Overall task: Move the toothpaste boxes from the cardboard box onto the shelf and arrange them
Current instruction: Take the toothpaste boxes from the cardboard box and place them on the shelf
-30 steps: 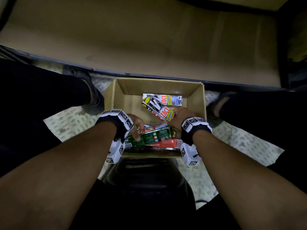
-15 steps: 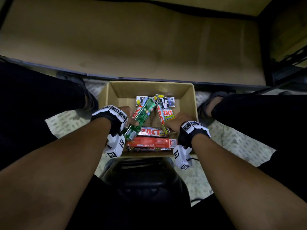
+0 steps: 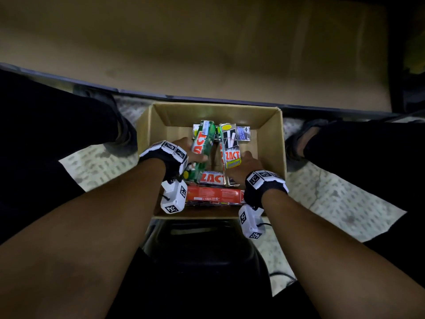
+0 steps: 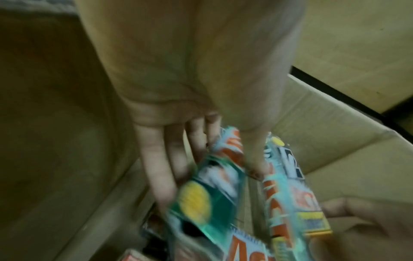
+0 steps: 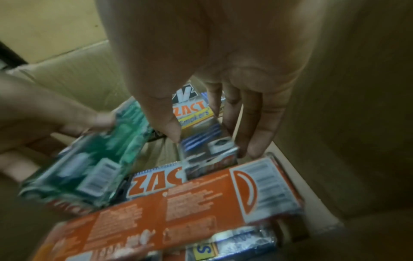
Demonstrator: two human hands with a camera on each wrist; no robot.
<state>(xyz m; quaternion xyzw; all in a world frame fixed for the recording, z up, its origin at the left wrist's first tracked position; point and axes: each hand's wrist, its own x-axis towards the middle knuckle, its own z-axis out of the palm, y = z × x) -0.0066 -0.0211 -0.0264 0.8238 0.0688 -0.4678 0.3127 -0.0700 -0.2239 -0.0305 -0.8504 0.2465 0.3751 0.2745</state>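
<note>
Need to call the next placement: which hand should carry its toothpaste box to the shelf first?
Either, probably. The left hand grips the green box, the right hand the black-and-silver box, both tilted up inside the cardboard box.

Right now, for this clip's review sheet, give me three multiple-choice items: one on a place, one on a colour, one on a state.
1. Where is the orange toothpaste box?
A. On the shelf
B. Flat in the cardboard box, at its near side
C. On the floor

2. What colour is the toothpaste box that the left hand holds?
A. Green
B. Purple
C. Black

3. How does the silver ZACT box in the right hand stand?
A. Flat on the bottom
B. Tipped up, far end raised
C. Crushed

Answers:
1 B: it lies level against the near wall in the head view.
2 A: the green toothpaste box sits between thumb and fingers.
3 B: its far end rises above the boxes lying flat.
</note>
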